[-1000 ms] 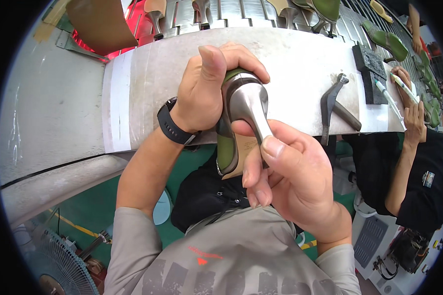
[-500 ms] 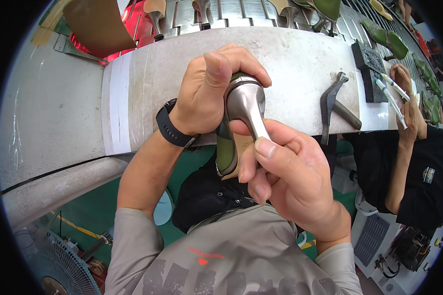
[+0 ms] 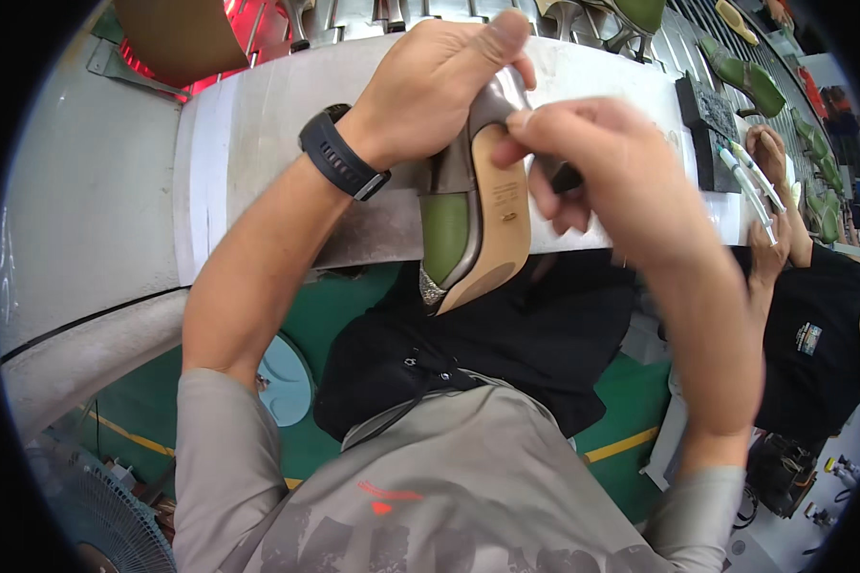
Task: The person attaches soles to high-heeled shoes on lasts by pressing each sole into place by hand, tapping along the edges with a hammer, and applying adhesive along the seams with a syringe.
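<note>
A green and metallic-bronze high-heeled shoe hangs toe down over the bench edge, its tan sole facing right and a glittery patch at the toe. My left hand, with a black watch on the wrist, is closed round the back of the shoe. My right hand is blurred, fingers curled beside the shiny heel. Its thumb and forefinger appear to touch the heel where it meets the sole. Among these fingers shows a dark piece; whether it is the heel's tip or a separate thing, I cannot tell.
The pale bench spans the front. Slatted conveyor behind it carries several shoes, including a green one. A black block and syringes lie right, near a co-worker's hand. A fan stands lower left.
Both hands and the shoe have moved up and away from me. The shoe has turned, showing more sole. My right hand has shifted up and right. The hammer on the bench no longer shows.
</note>
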`<state>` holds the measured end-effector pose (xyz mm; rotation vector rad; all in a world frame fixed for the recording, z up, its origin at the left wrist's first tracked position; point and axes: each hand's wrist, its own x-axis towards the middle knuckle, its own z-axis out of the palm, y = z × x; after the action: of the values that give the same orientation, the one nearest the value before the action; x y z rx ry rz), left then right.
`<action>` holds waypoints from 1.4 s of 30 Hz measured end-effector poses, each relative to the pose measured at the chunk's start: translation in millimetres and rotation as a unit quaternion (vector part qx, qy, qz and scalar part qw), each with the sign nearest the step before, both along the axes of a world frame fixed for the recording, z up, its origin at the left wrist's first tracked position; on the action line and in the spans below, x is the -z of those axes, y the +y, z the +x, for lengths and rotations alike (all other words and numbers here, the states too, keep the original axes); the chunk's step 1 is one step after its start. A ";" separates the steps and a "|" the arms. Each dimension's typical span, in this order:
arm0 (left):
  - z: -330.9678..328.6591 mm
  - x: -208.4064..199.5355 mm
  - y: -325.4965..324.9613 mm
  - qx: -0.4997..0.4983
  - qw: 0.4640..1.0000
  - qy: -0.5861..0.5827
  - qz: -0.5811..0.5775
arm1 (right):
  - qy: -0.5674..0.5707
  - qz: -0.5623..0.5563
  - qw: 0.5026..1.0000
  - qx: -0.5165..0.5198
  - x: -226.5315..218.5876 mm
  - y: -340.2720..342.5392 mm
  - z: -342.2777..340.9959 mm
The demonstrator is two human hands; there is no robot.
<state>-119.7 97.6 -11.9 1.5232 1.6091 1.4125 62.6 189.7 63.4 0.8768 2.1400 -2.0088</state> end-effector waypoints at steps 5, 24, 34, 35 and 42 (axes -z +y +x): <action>14.5 9.4 1.3 0.004 0.989 -0.147 -0.011 | -0.067 0.214 0.971 -0.083 -4.6 15.1 -13.7; 17.5 20.2 8.3 0.019 0.980 -0.177 0.086 | 0.097 0.257 0.960 -0.062 64.9 32.8 -2.0; 28.0 9.7 7.3 -0.038 0.988 -0.077 0.125 | 0.180 0.232 0.956 -0.029 80.8 26.9 -8.5; 28.4 9.3 8.2 -0.036 0.989 -0.078 0.123 | 0.195 0.236 0.951 -0.030 82.3 27.5 -8.1; 21.7 21.2 15.4 -0.036 0.989 -0.100 0.103 | 0.198 0.186 0.962 -0.005 83.6 17.7 0.5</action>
<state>-97.9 112.9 -33.1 1.3930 1.4452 1.7583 63.1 207.4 -20.2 0.5199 2.7965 -1.9423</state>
